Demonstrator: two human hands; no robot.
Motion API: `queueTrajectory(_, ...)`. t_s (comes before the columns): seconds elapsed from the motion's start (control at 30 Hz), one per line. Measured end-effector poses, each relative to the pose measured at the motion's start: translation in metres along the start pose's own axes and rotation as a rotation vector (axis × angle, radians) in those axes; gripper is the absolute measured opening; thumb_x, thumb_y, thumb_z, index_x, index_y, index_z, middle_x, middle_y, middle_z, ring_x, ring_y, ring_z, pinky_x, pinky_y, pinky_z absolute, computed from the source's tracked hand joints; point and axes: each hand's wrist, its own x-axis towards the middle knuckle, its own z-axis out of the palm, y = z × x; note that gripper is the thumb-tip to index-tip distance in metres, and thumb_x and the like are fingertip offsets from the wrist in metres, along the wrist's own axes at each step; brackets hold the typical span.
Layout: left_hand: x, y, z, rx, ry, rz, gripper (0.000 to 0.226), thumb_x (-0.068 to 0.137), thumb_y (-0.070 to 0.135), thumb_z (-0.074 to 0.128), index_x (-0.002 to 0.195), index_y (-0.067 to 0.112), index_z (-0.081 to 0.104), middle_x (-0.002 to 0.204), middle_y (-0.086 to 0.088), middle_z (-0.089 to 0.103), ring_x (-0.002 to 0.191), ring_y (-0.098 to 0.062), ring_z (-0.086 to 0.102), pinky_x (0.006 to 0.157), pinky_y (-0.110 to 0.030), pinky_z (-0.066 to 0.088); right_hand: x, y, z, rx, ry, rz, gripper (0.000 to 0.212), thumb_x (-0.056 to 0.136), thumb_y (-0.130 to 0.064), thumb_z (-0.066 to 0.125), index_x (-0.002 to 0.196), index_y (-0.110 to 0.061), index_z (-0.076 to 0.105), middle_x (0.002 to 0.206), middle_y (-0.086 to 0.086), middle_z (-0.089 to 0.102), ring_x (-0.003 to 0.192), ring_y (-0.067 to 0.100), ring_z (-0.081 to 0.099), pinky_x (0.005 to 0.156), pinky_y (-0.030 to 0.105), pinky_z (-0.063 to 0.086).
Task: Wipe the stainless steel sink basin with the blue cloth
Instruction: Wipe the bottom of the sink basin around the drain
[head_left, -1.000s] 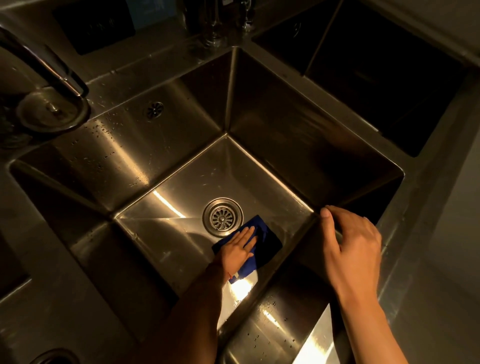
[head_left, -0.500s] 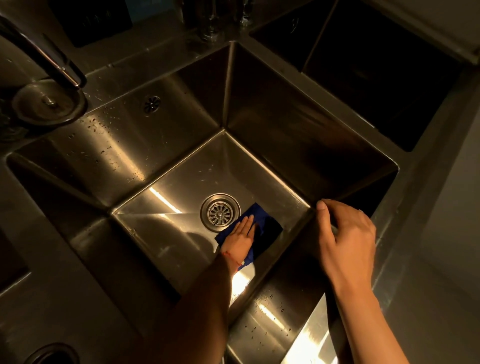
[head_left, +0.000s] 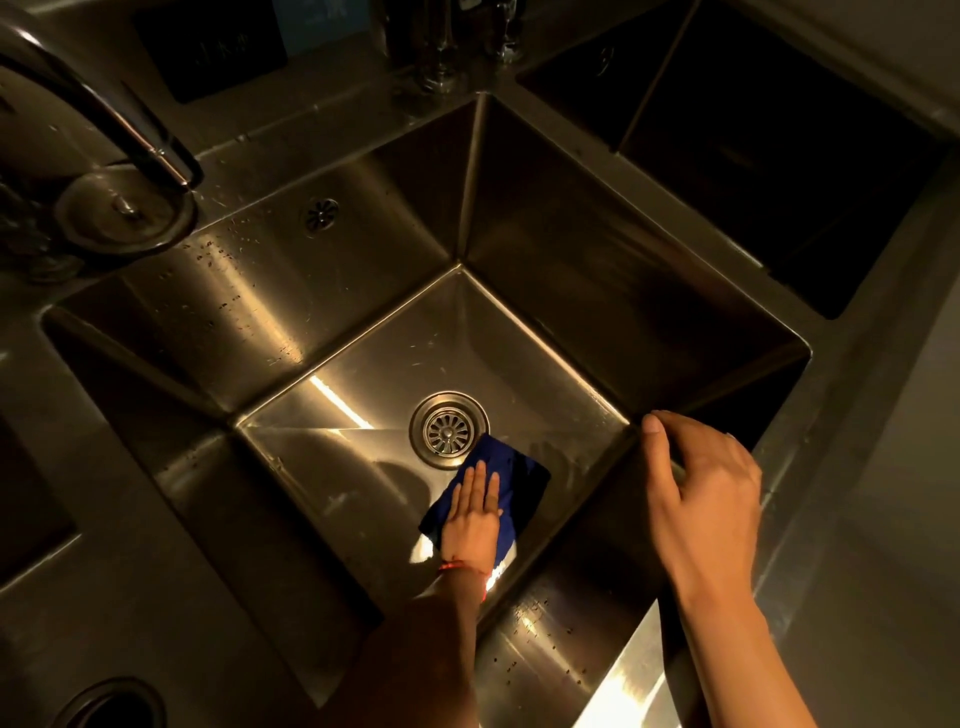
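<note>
Steel fills nearly everything we see: a deep, square stainless steel sink basin (head_left: 363, 291) sunk into a steel worktop (head_left: 119, 597), viewed from above under dim, warm light. We see water droplets speckling the basin's far-left wall and its near rim. A second, darker basin (head_left: 769, 156) lies along the worktop's far-right edge, its inside mostly lost in shadow. At the far-left corner of the worktop a curved faucet (head_left: 93, 119) rises from a round base.

Next in size, our right hand (head_left: 706, 499) rests on the basin's right corner rim, its fingers curled loosely over the edge and the thumb pointing out along the rim; we cannot tell how firmly it grips. Our left arm reaches down into the basin from the near edge.

On the basin floor, a folded blue cloth (head_left: 519, 478) lies just beside the round drain strainer (head_left: 449, 428), its far corner touching the strainer's rim. Our left hand (head_left: 472, 514) presses flat on the cloth, fingers straight and held together. A thin red thread (head_left: 460, 567) circles that wrist. A small overflow grille (head_left: 321, 214) sits high on the basin's far-left wall.
</note>
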Motion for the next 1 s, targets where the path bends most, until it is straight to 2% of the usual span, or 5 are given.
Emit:
queueTrajectory(0.23,-0.013,-0.002,0.0,-0.186,-0.121,-0.179,0.045,0.085,0.03,0.032,0.12,0.005,0.044,0.11,-0.02,0.07,0.106,-0.032,0.067,0.119,-0.026,0.0,0.001,-0.001,-0.001,0.001,-0.008,-0.004,0.051,0.093,-0.044,0.032,0.104,-0.01,0.068,0.098,0.009,0.069,0.097,0.025,0.06,0.098,0.05,0.037)
queueTrajectory(0.33,-0.014,-0.015,0.005,-0.234,-0.112,-0.15,0.052,0.105,0.032,0.002,0.122,0.004,0.042,0.118,-0.023,0.065,0.147,-0.027,0.014,0.119,-0.027,-0.004,0.0,-0.001,-0.002,0.005,-0.015,-0.001,0.051,0.093,-0.045,0.031,0.104,-0.01,0.067,0.099,0.009,0.068,0.098,0.025,0.06,0.101,0.047,0.035)
queueTrajectory(0.5,-0.004,-0.019,0.011,-0.098,0.179,-0.135,0.058,0.104,0.029,-0.007,0.138,0.002,0.031,0.157,-0.025,-0.003,0.147,-0.024,-0.017,0.119,-0.03,-0.005,0.0,-0.001,-0.002,0.008,-0.012,0.002,0.052,0.093,-0.045,0.031,0.104,-0.01,0.068,0.099,0.007,0.069,0.098,0.023,0.06,0.102,0.045,0.034)
queueTrajectory(0.73,-0.005,0.004,0.009,-0.165,-0.053,-0.267,0.051,0.081,0.026,0.032,0.124,0.0,0.038,0.119,-0.023,0.065,0.118,-0.036,0.051,0.12,-0.031,-0.011,0.0,0.0,0.0,-0.005,-0.004,-0.008,0.051,0.093,-0.045,0.031,0.104,-0.01,0.068,0.098,0.008,0.069,0.097,0.023,0.06,0.1,0.046,0.035)
queueTrajectory(1.0,-0.008,0.012,0.015,-0.025,-0.074,-0.153,0.054,0.073,0.02,0.033,0.102,-0.002,0.074,0.11,-0.02,0.07,0.098,-0.033,0.07,0.108,-0.036,0.023,0.001,0.0,-0.001,-0.011,-0.002,0.004,0.054,0.093,-0.047,0.031,0.104,-0.009,0.068,0.099,0.009,0.068,0.099,0.025,0.059,0.1,0.046,0.035)
